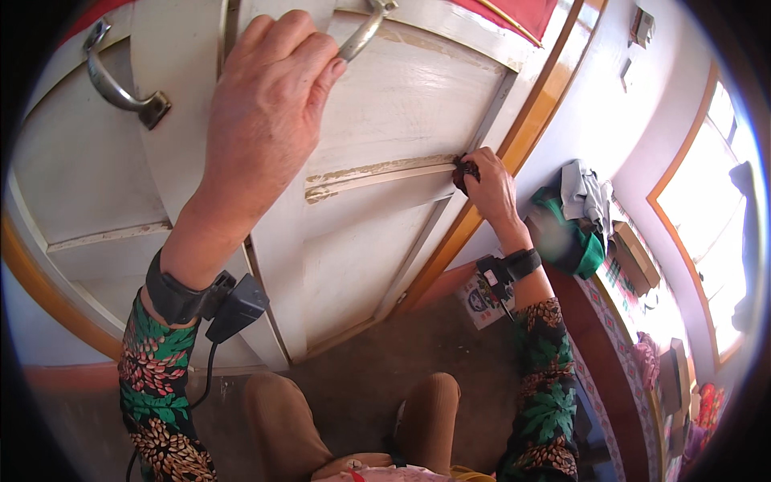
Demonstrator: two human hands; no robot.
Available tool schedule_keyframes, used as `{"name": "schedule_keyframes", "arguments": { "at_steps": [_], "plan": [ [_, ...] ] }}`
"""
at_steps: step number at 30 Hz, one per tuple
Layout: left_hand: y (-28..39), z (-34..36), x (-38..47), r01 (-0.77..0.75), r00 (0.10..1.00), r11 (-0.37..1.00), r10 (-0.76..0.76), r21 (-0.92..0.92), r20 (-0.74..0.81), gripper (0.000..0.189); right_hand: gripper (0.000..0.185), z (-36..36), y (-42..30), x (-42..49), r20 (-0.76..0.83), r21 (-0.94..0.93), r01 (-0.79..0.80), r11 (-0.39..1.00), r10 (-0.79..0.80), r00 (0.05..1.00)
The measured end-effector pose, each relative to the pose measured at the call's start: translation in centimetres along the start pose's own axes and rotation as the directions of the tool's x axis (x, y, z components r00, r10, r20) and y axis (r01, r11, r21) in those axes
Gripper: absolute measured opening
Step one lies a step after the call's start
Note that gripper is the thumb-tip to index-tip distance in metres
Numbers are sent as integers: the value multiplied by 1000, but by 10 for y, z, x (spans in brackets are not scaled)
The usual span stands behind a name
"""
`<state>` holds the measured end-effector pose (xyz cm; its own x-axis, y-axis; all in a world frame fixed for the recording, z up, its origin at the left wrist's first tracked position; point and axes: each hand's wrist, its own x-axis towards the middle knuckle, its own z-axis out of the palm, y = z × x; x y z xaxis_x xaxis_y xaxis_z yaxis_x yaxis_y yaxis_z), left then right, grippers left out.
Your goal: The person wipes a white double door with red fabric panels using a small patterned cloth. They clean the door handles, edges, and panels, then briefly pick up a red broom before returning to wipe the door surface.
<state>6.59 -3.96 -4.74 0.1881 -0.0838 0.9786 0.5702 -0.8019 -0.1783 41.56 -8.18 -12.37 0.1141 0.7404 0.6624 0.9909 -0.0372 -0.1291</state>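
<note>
My left hand (271, 96) is closed around the lower end of a metal pull handle (364, 36) on the right leaf of a white panelled door (391, 114). Bunched in my right hand (491, 184) is a dark, reddish-brown cloth or pad (465, 173), pressed on the door's horizontal moulding close to the wooden frame. The moulding (379, 175) has worn, stained paint along it. Another metal pull handle (117, 90) is fixed on the left leaf, with no hand on it.
The orange-brown door frame (524, 138) runs down the right side. Beyond it, a table with a patterned cover holds green cloth (584, 247), grey cloth (584, 193) and a cardboard box (635, 256). A printed carton (482, 301) lies on the dark floor (361, 373).
</note>
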Motion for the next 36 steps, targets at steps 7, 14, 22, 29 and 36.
{"name": "schedule_keyframes", "arguments": {
  "at_steps": [7, 14, 22, 29, 36],
  "plan": [
    [2, 2, 0, 8, 1000, 1000, -8, -16, 4, 13, 27, 13, -91, -28, -26, 334, 376, 864, -390, 920],
    [5, -3, -1, 59, 996, 998, -61, 26, 69, 8, 25, 3, -125, -24, -7, 193, 116, 974, -117, 993],
    [5, -1, -3, 103, 992, 995, -103, 10, 78, 9, 40, 48, -153, -55, -167, 316, 432, 845, -399, 902],
    [-1, 5, -4, 1, 1000, 1000, -2, 15, 7, 12, 32, 21, -108, -38, -114, 153, -32, 988, 49, 992],
    [-2, 8, -3, 36, 998, 999, -37, 28, 52, 14, 51, 83, -106, -71, -290, 242, 354, 903, -281, 915]
  ]
}}
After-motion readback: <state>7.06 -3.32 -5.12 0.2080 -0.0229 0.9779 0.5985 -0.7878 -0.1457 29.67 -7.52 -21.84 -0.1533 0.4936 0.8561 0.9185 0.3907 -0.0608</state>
